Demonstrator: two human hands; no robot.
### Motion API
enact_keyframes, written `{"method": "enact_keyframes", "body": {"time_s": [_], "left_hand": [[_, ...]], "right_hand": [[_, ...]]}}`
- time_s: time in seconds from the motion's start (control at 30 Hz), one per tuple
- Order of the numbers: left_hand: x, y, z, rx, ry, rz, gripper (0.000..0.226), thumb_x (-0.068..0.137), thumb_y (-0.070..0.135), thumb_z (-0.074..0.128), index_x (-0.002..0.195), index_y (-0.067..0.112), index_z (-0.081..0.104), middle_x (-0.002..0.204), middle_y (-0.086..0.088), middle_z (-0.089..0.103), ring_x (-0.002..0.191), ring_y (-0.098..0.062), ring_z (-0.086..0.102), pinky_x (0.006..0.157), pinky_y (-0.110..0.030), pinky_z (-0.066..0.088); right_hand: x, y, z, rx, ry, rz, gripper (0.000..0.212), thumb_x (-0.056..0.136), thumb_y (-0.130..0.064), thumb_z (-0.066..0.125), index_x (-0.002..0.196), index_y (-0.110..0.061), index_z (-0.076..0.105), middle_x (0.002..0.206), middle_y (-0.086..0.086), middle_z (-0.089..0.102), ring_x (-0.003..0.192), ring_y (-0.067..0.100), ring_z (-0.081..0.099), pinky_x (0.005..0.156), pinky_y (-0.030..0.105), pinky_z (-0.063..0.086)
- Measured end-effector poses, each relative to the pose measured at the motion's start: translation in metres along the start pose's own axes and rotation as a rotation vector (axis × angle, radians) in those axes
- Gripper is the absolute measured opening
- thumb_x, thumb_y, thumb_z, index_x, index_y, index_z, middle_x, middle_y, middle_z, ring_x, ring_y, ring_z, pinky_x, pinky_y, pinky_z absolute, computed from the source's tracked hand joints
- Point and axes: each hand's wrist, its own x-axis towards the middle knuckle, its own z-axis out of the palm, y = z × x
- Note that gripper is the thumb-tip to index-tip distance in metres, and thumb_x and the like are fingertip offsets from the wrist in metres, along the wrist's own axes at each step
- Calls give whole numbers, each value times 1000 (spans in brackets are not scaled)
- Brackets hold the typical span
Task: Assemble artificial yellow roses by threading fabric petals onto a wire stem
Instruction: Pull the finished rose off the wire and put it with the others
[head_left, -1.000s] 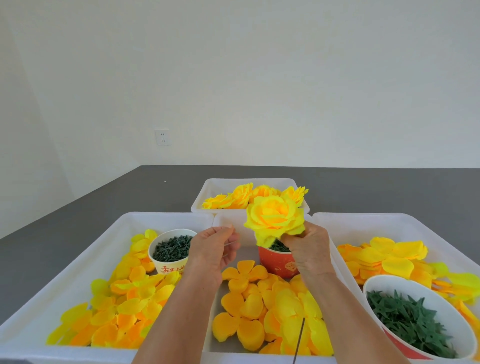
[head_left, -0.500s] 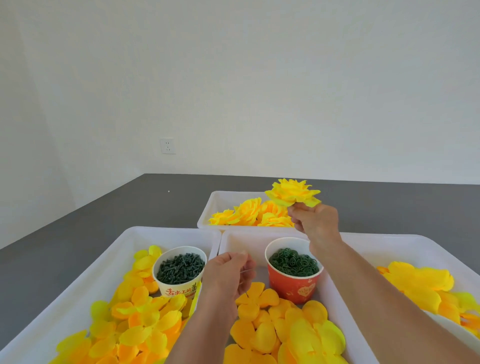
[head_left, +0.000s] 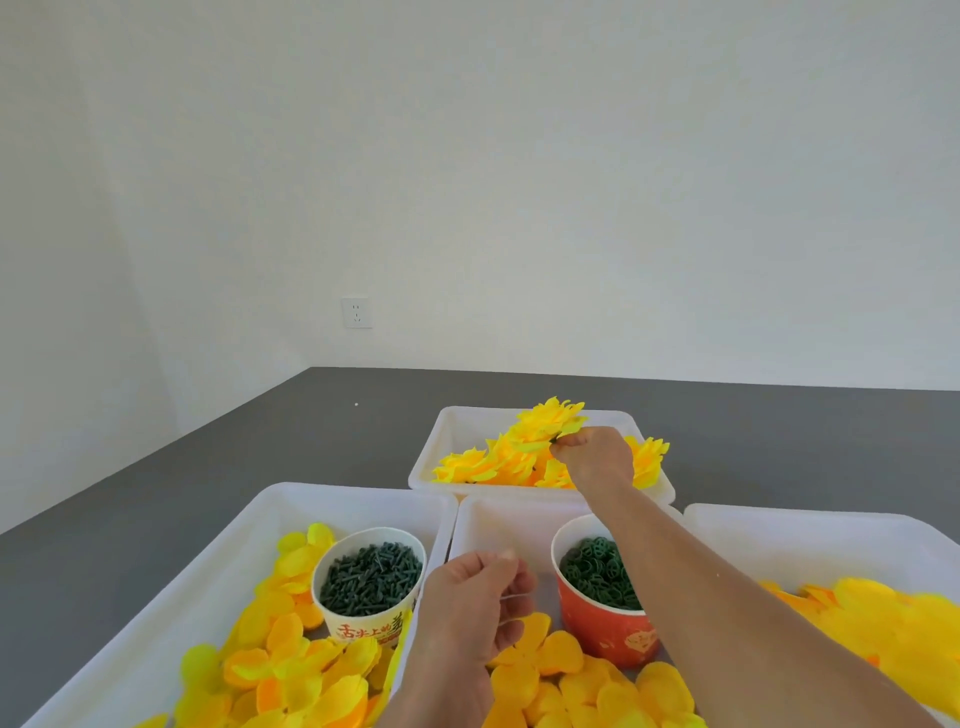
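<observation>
- Yellow fabric is what I see first: a finished rose (head_left: 551, 423) sits at the fingertips of the right hand (head_left: 595, 460), tilted up and to the left of the knuckles.
- I see that hand's fingers curled and pinching the rose from beneath, at the base of the bloom, which sticks out beyond the fingers.
- The hand and rose are over the far bin (head_left: 448, 441), which stands behind the red cup (head_left: 605, 618); more roses (head_left: 498, 465) lie heaped in it, just under and left of the held one.
- The left hand (head_left: 475, 610) hangs just left of the red cup, over the middle bin (head_left: 483, 519). Its fingers are loosely curled; I cannot tell whether they hold anything.
- The red cup holds dark green rings; loose petals (head_left: 576, 675) lie in front of it, below the left hand.
- Left of the red cup, past the left hand, a white cup (head_left: 363, 626) of dark green pegs stands in the left bin (head_left: 156, 618) among more petals.
- Right of the red cup, behind the right forearm, another bin (head_left: 810, 535) holds blurred yellow petals.
</observation>
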Motion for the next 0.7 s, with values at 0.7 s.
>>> {"method": "enact_keyframes", "body": {"time_s": [0.7], "left_hand": [[-3, -2, -2, 46, -1, 23, 16, 94, 13, 53, 87, 2, 64, 74, -6, 66, 64, -15, 58, 56, -24, 46]], "right_hand": [[-17, 9, -2, -178, 18, -41, 35, 89, -5, 43, 115, -12, 66, 121, 10, 63, 112, 30, 56, 89, 34, 44]]}}
